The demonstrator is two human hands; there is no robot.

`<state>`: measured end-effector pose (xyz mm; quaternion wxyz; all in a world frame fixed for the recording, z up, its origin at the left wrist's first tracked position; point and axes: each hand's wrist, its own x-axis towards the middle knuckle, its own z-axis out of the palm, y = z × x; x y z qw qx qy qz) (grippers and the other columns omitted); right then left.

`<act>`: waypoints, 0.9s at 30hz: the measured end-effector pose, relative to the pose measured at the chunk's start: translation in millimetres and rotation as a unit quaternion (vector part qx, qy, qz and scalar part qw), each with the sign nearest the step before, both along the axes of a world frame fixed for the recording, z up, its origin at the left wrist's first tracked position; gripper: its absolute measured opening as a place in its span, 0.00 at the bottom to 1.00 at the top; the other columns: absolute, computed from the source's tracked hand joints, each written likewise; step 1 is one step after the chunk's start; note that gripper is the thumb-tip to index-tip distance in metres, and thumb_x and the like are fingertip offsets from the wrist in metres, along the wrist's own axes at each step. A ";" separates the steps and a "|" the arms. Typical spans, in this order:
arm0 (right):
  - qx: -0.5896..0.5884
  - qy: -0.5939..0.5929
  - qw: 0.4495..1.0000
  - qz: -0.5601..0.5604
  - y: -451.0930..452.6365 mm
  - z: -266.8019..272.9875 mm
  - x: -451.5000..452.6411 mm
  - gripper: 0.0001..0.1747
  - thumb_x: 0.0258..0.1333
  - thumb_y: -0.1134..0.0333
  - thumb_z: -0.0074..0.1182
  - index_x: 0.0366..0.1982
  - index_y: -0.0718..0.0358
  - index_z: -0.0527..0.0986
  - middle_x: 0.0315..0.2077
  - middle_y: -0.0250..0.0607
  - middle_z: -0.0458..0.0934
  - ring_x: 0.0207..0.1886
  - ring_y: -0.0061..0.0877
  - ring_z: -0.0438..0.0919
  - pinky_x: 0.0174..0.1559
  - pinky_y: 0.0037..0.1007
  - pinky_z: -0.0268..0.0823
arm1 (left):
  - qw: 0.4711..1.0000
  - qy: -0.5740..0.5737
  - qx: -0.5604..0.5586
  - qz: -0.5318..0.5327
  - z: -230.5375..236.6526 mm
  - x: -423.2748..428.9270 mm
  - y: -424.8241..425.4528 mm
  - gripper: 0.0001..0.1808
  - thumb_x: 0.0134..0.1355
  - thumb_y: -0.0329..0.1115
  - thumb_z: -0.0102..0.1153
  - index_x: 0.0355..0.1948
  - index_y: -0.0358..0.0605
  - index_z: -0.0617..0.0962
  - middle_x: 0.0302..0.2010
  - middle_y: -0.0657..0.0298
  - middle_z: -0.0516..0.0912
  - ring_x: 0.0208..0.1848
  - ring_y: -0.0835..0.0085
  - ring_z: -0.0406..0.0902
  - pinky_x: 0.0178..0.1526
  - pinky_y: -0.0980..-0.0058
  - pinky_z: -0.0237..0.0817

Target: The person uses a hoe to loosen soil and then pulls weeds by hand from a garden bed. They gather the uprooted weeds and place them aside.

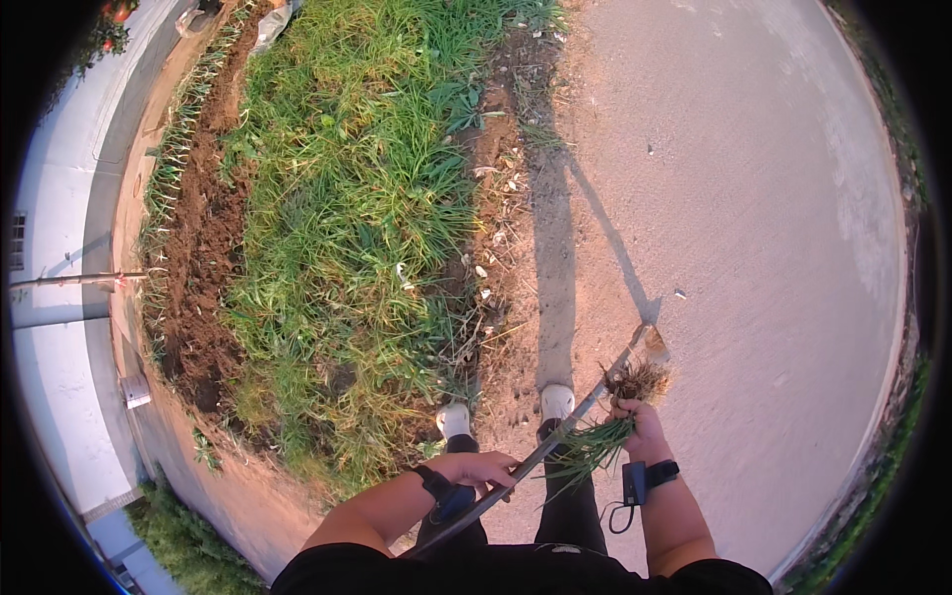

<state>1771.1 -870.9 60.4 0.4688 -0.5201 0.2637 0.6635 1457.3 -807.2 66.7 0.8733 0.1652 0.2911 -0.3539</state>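
Note:
My left hand [482, 470] is around the long handle of a hoe [547, 448], its fingers curled over the shaft. The handle slants from my waist up to the right. At the far end the metal blade [656, 345], with soil on it, is close to the concrete. My right hand [643, 431] grips an uprooted clump of narrow-leaved green plants [595, 446] by its base. Brown, soil-covered roots [638, 381] point away from me, just below the blade in view. The leaves hang back toward me and cross in front of part of the handle.
A dense bed of grass-like plants [357, 201] lies ahead to the left. Beyond it run turned brown soil [204, 260] and a row of small plants [175, 156]. A concrete path [744, 223] extends on the right. My white shoes [557, 403] stand by the bed's edge.

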 end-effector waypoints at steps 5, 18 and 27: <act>-0.001 -0.009 1.000 -0.021 -9.4 47.3 10.4 0.05 0.53 0.71 0.49 0.25 0.63 0.68 0.14 0.32 0.66 0.18 0.28 0.67 0.26 0.33 0.67 | 0.998 -0.022 -0.023 0.054 82.8 -18.1 18.2 0.35 0.58 0.35 0.55 0.65 0.43 0.55 0.44 0.54 0.76 0.45 0.65 0.79 0.39 0.65 0.75; 0.076 -0.123 0.988 -0.045 -11.2 171.8 53.6 0.03 0.47 0.79 0.53 0.26 0.67 0.72 0.17 0.35 0.70 0.16 0.22 0.69 0.20 0.25 0.65 | 0.999 -0.039 0.004 -0.033 240.9 -67.9 19.3 0.46 0.56 0.45 0.61 0.68 0.41 0.51 0.44 0.60 0.74 0.45 0.74 0.74 0.45 0.73 0.70; 0.156 -0.173 0.971 -0.051 -9.2 242.5 84.9 0.05 0.53 0.71 0.55 0.29 0.66 0.72 0.20 0.36 0.71 0.17 0.24 0.70 0.20 0.26 0.66 | 0.983 0.010 0.124 0.136 351.9 -86.0 -33.0 0.42 0.58 0.44 0.59 0.67 0.40 0.55 0.42 0.61 0.77 0.46 0.77 0.72 0.47 0.79 0.65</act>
